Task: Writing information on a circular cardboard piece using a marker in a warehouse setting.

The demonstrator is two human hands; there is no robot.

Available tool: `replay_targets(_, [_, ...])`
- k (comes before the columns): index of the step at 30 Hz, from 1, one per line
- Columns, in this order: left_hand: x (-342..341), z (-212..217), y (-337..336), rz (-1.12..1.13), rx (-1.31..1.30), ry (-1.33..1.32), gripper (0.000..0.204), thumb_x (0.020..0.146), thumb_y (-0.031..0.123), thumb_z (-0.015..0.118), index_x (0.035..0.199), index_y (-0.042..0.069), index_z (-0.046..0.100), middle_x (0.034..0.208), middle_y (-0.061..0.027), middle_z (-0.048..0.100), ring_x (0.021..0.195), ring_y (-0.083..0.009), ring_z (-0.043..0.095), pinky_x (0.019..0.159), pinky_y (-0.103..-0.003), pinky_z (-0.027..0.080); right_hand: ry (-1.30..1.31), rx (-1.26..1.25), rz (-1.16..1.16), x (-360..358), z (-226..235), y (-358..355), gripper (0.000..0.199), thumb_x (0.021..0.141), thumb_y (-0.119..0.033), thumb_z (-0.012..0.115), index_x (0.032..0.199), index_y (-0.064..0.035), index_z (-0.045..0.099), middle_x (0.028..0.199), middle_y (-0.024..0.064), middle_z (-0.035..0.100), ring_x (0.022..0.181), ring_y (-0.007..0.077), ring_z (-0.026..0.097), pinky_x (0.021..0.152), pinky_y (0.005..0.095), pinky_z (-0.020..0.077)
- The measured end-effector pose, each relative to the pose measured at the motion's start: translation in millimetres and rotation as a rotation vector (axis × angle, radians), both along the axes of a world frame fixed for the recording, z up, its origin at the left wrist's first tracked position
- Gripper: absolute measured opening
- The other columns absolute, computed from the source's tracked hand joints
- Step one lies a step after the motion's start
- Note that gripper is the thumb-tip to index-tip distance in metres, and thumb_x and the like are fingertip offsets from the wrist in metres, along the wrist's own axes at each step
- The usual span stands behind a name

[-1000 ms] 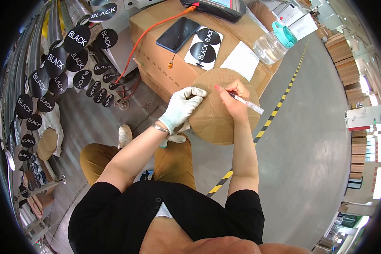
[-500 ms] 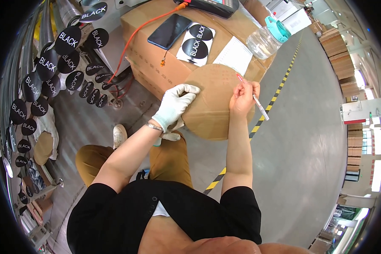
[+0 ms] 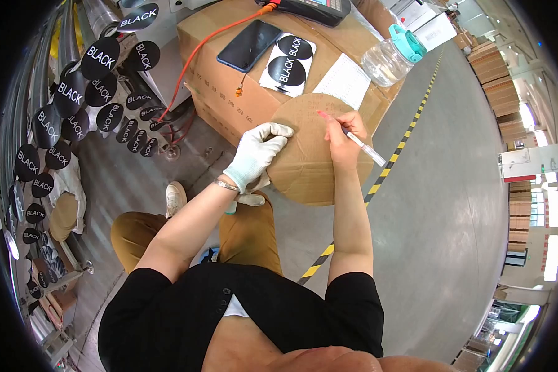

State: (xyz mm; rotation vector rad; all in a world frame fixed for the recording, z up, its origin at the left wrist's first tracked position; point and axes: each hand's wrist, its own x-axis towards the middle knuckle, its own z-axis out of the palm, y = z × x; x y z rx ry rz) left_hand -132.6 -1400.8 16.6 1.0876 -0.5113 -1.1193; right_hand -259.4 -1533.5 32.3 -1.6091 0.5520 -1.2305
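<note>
A round brown cardboard disc [image 3: 310, 170] lies across the near edge of a cardboard box. My left hand [image 3: 258, 150], in a white glove, is closed on the disc's left edge, with the fingers on top and the thumb out of sight. My bare right hand [image 3: 347, 137] pinches a clear-barrelled pen [image 3: 367, 149] over the disc's right half. The pen's red tip points up and left, at or just above the cardboard. Faint writing shows near the disc's far edge.
On the box [image 3: 220, 102] are a phone [image 3: 249, 45], a sheet of round black stickers [image 3: 288, 64], a written paper [image 3: 343, 80], a water bottle [image 3: 387, 61] and a dark handheld device [image 3: 313, 9] with an orange cable [image 3: 198, 46]. Metal rollers bearing black labels [image 3: 100, 59] stand at left.
My right hand has moved a little left across the disc, taking the pen's tip with it. My left hand keeps its place on the edge.
</note>
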Motion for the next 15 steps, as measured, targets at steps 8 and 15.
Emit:
replay_targets(8, [0.4,0.2,0.1,0.005,0.015,0.009,0.010,0.085,0.002,0.056,0.092,0.001,0.063,0.092,-0.0014,0.062,0.084,-0.0079,0.055,0.080,-0.022,0.044,-0.103,0.098,-0.088,1.2,3.6,1.0,0.017,0.081,0.004,0.057,0.076,-0.0048,0.044,0.056,0.0025,0.048,0.042,0.0058,0.041,0.039,0.0192,0.0318])
replay_targets(15, [0.2,1.4,0.7,-0.003,0.004,-0.006,0.011,0.085,0.001,0.056,0.093,0.001,0.063,0.093,-0.0017,0.062,0.085,-0.0080,0.054,0.080,-0.023,0.044,-0.160,0.153,-0.108,0.6,2.6,-1.6,0.016,0.080,0.004,0.056,0.077,-0.0046,0.043,0.058,0.0023,0.047,0.040,0.0059,0.039,0.037,0.0190,0.0291])
